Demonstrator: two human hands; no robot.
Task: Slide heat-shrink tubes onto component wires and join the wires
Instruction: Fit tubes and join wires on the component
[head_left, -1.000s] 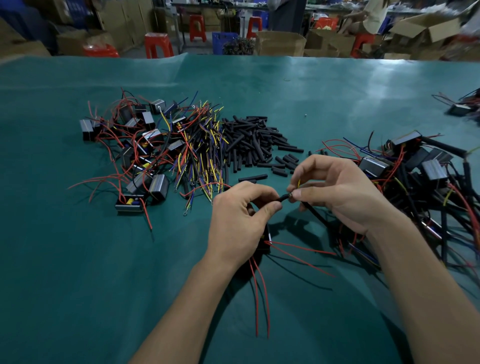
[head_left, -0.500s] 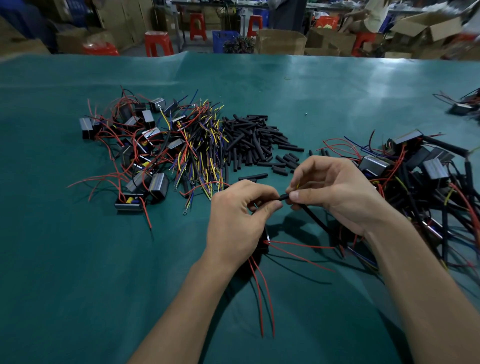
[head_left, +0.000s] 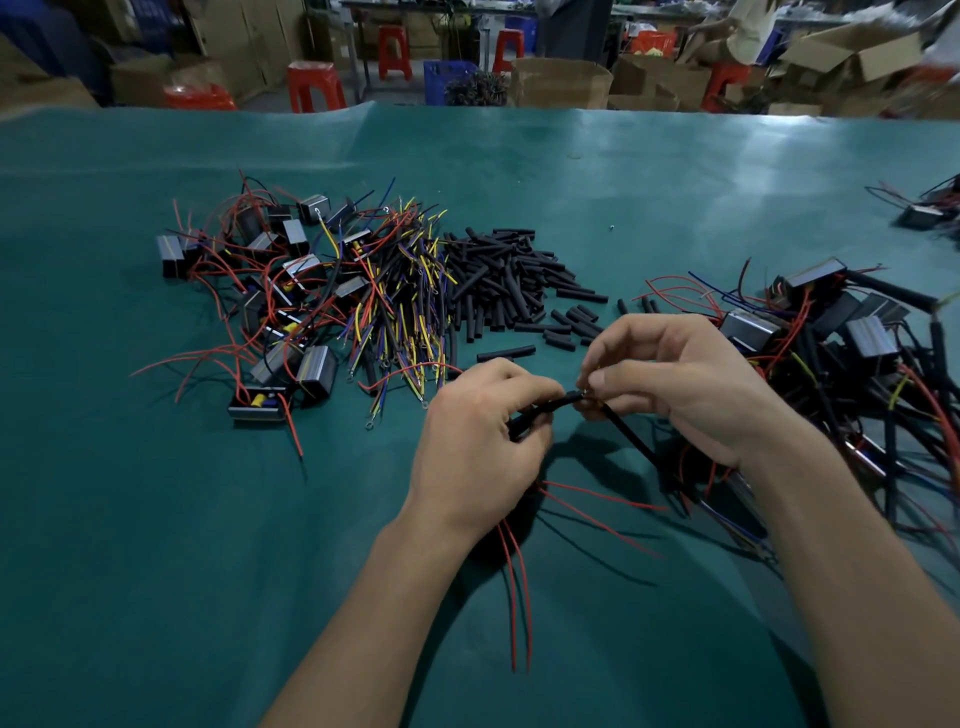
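My left hand (head_left: 480, 447) grips a black heat-shrink tube (head_left: 545, 409) that carries a component's wires; thin red wires (head_left: 519, 587) trail from under the palm toward me. My right hand (head_left: 680, 384) pinches the wire ends right at the tube's tip, where both hands meet, and a black sleeved cable (head_left: 631, 441) runs down from its fingers. The component itself is mostly hidden under my left hand. A pile of loose black tubes (head_left: 511, 283) lies behind the hands.
Left of the tubes lies a heap of small grey box components with red, yellow and blue wires (head_left: 311, 306). A heap of components with black sleeved wires (head_left: 852, 353) is at the right. The teal table cover (head_left: 182, 545) stretches in front. Cardboard boxes and red stools stand beyond the table.
Both hands stay joined at the tube's tip. The right fingers have shifted slightly on the wire ends, and the trailing red wires have swung a little.
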